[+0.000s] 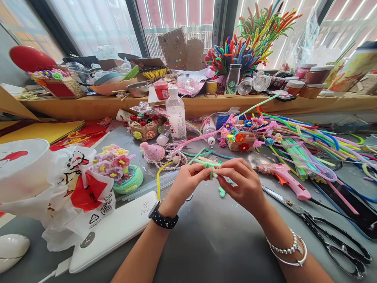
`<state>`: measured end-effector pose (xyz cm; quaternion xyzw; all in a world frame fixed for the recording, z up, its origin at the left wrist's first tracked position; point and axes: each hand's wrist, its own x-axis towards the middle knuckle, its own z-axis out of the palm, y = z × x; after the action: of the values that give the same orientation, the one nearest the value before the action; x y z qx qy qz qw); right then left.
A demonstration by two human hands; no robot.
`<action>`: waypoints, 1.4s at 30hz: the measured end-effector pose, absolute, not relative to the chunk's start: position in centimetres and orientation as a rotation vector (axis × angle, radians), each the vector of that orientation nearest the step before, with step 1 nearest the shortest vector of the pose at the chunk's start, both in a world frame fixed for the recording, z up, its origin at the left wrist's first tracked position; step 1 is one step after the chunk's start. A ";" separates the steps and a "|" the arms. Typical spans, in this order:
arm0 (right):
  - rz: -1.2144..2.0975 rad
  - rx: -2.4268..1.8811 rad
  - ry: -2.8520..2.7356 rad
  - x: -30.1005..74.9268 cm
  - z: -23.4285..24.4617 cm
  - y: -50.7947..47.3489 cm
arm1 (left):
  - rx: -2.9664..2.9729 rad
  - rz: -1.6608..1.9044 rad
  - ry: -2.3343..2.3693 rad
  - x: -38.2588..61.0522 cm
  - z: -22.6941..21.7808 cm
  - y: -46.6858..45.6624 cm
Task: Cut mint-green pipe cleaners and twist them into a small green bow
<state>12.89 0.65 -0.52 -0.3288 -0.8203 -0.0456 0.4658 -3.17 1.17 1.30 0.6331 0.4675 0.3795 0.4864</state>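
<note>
Both of my hands meet over the middle of the grey table, pinching a light green pipe cleaner [211,166] that is bent and coiled between the fingertips. My left hand [191,179], with a dotted black watch band on its wrist, grips it from the left. From the right, my right hand [243,184] closes its thumb and fingers on the same piece; bracelets hang at that wrist. Straight ends of the pipe cleaner stick out up and to the left. A small green bent piece [222,192] lies on the table just below the fingers.
Large scissors [306,214] and a pink glue gun [285,177] lie at right, by bundled pipe cleaners [300,157]. A white power bank [114,236] and plastic bag [79,192] are at left. A water bottle [176,118] and flower baskets [241,140] stand behind.
</note>
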 end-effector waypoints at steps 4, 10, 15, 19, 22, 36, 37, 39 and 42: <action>-0.055 -0.851 -1.917 12.8 -0.2 0.4 | 1.723 0.976 1.172 -3.2 1.1 1.1; -0.001 -0.854 -1.857 12.6 0.0 0.2 | 1.932 1.079 1.146 -3.1 0.7 1.1; -0.010 -0.810 -1.901 12.3 -0.2 0.2 | 2.078 1.225 1.073 -2.7 0.2 1.2; 0.005 -0.824 -1.896 12.4 -0.1 0.2 | 2.214 1.184 1.127 -2.6 -0.1 1.1; 0.070 -0.875 -1.850 12.8 0.1 0.2 | 2.347 1.094 1.170 -2.7 0.0 1.0; 0.908 -0.978 -1.696 13.9 0.3 1.1 | 2.575 0.756 0.862 -3.3 0.8 0.5; 1.005 -0.983 -1.667 13.9 0.3 1.1 | 2.518 0.769 0.835 -3.2 0.8 0.5; 1.148 -0.999 -1.626 13.9 0.4 1.1 | 2.353 0.848 0.804 -2.9 0.8 0.5; 1.060 -1.034 -1.621 13.7 0.5 1.1 | 2.080 1.005 0.858 -2.6 1.0 0.6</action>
<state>13.74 1.06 0.54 -0.4193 -0.6572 0.4297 0.4556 -2.61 0.56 0.96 0.7961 0.3285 0.3846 0.3323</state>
